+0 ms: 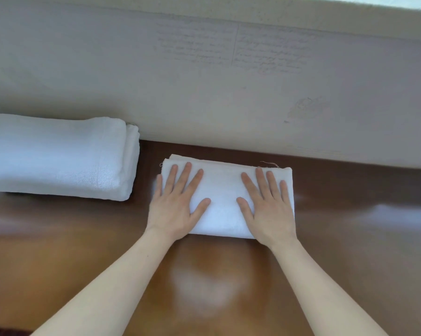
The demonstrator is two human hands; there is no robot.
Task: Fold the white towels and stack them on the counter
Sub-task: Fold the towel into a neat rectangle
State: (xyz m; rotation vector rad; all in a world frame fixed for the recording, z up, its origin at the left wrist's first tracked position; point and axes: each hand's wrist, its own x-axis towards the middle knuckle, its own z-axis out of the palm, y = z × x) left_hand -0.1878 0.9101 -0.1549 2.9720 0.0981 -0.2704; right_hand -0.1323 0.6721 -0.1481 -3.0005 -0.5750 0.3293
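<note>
Far left there's the stack (56, 156) of folded white towels, pushed back against the wall (204, 93) and running off the left edge of view. Its long axis goes left-right along the wall, same way as the towel I'm working on. There's a strip of bare wooden counter (83, 251) between its right end and my left hand, so they're near but not touching.

My left hand (177, 202) is flat, fingers spread wide, palm down on the left part of the folded towel (222, 202). Not gripping anything, just pressing. The little finger hangs over the towel's left edge. My right hand (267, 204) is doing the same on the right part, open and flat, reaching nearly to the right edge.

The towel is dead centre in front of me, a tidy rectangle lying left-right, its far edge close to the wall with some loose threads sticking out at the back corners.

So it looks pretty much folded to me, and I'd guess the next bit is getting it onto the stack. That's a straight move to the left, and my left hand is the nearer one. No turning needed since both lie the same way. Plenty of open counter in front and to the right; the only tight side is the wall behind.
</note>
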